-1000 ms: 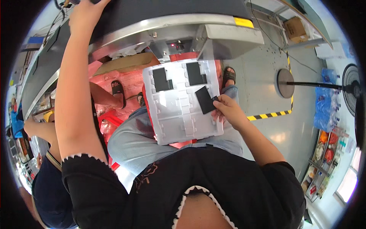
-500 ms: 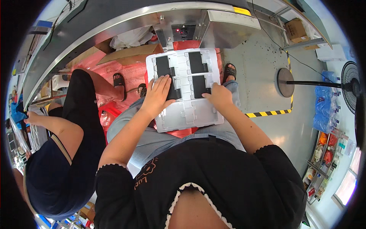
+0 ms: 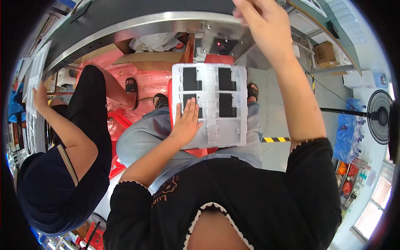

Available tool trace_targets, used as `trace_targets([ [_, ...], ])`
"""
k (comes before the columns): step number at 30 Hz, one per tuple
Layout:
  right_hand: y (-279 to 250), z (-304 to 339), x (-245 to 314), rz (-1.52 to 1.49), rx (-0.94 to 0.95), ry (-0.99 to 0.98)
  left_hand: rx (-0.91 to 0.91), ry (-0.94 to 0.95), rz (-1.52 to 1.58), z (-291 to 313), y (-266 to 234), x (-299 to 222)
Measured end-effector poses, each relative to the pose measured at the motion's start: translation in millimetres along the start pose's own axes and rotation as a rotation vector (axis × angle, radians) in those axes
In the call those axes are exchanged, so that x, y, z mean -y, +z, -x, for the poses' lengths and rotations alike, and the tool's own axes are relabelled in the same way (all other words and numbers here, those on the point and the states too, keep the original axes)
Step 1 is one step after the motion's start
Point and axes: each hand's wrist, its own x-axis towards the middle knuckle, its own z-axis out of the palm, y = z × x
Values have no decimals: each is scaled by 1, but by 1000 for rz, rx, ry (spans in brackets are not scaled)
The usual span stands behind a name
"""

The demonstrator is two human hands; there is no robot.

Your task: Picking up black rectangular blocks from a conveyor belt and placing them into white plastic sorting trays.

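Observation:
A white moulded plastic tray (image 3: 211,133) lies across my lap. Several flat black rectangular pieces, each with a notched corner, sit in its compartments; one black piece (image 3: 227,105) is in the right column, second row. My left hand (image 3: 187,124) rests flat and open, fingers stretched over the black piece (image 3: 189,100) in the left column, partly hiding it. High at the right, my right hand (image 3: 266,27) reaches over the metal edge of the black belt (image 3: 183,7). Its fingers look apart with nothing visible in them, though some tips are cut off by the upper edge.
At my left sits another person, one hand (image 3: 40,98) on a stack of pale trays (image 3: 35,121). Under the belt are an open cardboard box (image 3: 146,58) and red bubble wrap (image 3: 118,98). A black fan (image 3: 379,112) stands at the right.
My right hand has left the tray and risen up and right to the belt. My left hand stays on the left-column piece. The pieces now sit straighter in the tray, which appears shifted slightly right.

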Motion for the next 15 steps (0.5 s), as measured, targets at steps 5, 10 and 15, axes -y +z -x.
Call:
trace_targets([
  [5,58,-113,-7,423,136,-374,-355,22,381,-24,-86,11],
  [10,110,-197,-67,672,369,-280,-1003,-51,170,-80,-214,93],
  [15,86,-174,13,950,500,-25,-1263,-425,-280,-142,-275,220],
])
